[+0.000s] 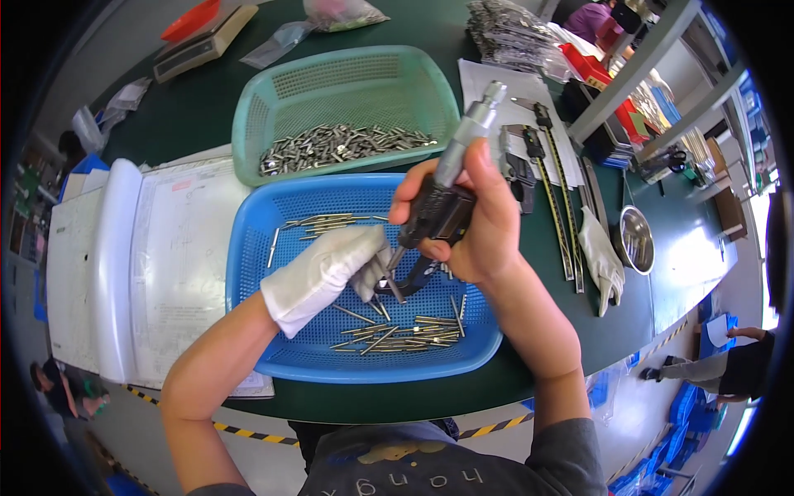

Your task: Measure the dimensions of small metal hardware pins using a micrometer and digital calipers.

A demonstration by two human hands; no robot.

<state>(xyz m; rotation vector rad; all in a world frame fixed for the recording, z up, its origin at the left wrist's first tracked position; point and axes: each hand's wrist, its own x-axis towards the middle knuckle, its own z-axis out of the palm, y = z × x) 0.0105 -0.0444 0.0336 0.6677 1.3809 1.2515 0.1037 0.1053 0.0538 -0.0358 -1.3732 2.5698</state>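
My right hand (494, 227), bare, grips a digital micrometer (453, 161) by its dark body, tilted with the silver thimble pointing up. In a white glove, my left hand (324, 266) pinches a thin metal pin (395, 289) at the micrometer's jaws. Whether the jaws touch the pin cannot be made out. Both hands are over a blue plastic basket (380, 374), where loose metal pins (413, 335) lie in groups at the near and far sides. Just behind it, a green basket (248, 107) contains a heap of short metal pins (339, 147).
Drawing sheets (190, 264) lie left of the baskets. To the right are calipers (546, 157), a white glove (602, 258) and a metal bowl (637, 236) with small parts. A scale (205, 45) and stacked plastic bags (513, 37) stand at the back. Another person (736, 364) is at the far right.
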